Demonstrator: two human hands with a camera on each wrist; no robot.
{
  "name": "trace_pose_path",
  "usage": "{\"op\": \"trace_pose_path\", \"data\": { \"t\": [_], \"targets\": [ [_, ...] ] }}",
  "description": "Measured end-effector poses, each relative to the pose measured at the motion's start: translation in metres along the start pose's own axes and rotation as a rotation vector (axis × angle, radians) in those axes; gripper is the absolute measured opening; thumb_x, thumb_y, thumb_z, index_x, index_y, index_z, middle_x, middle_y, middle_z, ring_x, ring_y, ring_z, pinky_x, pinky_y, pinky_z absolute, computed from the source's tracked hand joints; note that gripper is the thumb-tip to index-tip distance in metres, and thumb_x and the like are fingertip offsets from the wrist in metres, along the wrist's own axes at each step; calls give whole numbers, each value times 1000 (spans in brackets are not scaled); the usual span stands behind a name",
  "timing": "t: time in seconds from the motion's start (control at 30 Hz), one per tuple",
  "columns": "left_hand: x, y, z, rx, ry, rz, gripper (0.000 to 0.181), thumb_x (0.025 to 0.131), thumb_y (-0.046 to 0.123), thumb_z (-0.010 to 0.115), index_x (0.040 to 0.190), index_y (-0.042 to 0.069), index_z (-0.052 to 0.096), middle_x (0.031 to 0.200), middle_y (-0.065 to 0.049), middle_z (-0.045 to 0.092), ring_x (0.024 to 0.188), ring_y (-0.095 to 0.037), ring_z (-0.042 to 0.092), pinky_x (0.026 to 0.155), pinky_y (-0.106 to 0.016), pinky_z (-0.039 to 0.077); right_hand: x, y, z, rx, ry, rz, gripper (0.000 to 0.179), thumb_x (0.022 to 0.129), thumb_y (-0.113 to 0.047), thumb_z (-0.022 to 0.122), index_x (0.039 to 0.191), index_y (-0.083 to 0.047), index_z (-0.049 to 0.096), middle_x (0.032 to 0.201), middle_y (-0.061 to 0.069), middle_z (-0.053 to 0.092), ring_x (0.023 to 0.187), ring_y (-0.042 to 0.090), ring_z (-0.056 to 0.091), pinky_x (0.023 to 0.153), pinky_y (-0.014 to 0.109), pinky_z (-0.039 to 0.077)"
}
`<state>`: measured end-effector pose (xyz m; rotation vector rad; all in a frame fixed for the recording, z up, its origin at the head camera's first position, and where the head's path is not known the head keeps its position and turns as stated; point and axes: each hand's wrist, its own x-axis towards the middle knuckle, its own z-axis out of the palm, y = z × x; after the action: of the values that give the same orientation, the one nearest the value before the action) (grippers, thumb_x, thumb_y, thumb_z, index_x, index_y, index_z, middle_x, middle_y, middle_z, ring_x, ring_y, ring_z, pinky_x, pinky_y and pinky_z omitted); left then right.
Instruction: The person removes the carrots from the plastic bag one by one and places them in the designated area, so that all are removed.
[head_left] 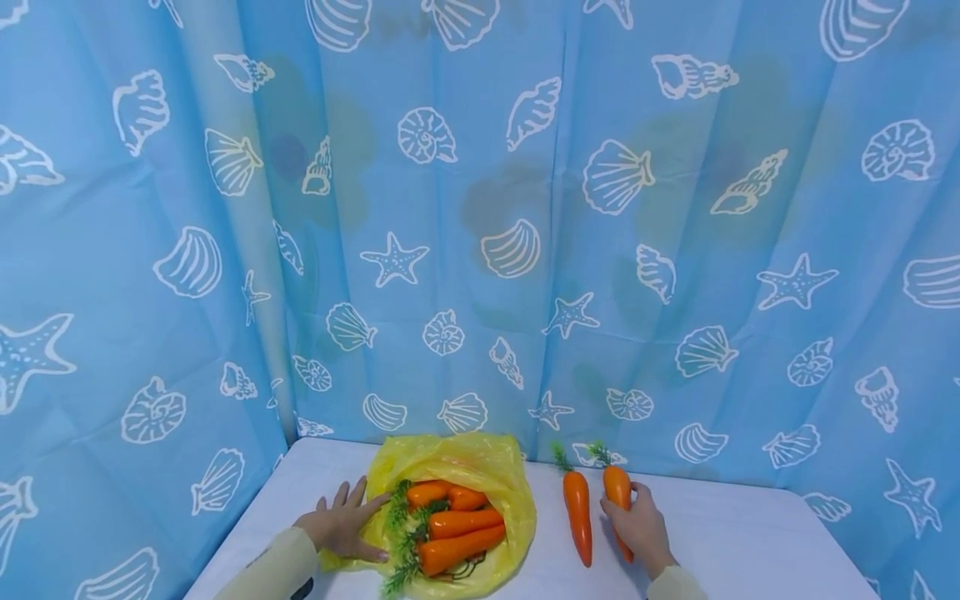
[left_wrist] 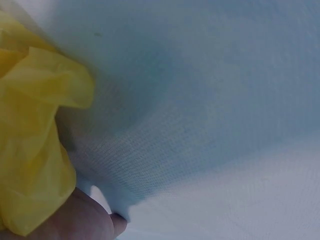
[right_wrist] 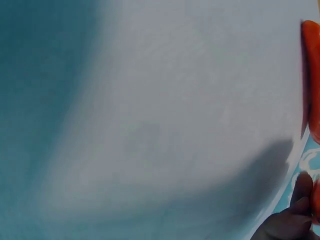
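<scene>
A yellow plastic bag (head_left: 450, 450) lies on the table with its mouth wide, several orange carrots (head_left: 461, 523) with green leafy tops inside. My left hand (head_left: 345, 525) has its fingers spread against the bag's left edge. In the left wrist view, part of that hand (left_wrist: 85, 217) shows beneath the yellow plastic (left_wrist: 35, 130). To the right, my right hand (head_left: 639, 525) grips a carrot (head_left: 617, 485) around its body, leaves pointing away from me. A second carrot (head_left: 577, 508) lies just left of it, apart from the bag. The right wrist view catches only the fingers (right_wrist: 290, 220) at its corner.
The white tabletop (head_left: 735, 533) extends right of the right hand. Behind it hangs a blue curtain (head_left: 480, 350) with white shell and starfish prints, and more of that curtain (head_left: 150, 333) runs along the left side.
</scene>
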<state>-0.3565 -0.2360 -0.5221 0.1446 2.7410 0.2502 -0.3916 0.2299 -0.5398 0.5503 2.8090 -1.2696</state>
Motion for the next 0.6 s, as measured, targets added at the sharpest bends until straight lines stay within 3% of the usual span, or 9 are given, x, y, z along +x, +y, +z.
{"op": "trace_pose_path", "data": {
  "t": [0.6],
  "targets": [
    [-3,1,-2,-6,-6,16,99,57,78,60,142,38,29,154,-16,11,137,-47,11,102,-72,8,7,7,9,-55,-40,0,84,79,-42,69,134,6,26,122,31,44,93,35,49,91,52,47]
  ]
}}
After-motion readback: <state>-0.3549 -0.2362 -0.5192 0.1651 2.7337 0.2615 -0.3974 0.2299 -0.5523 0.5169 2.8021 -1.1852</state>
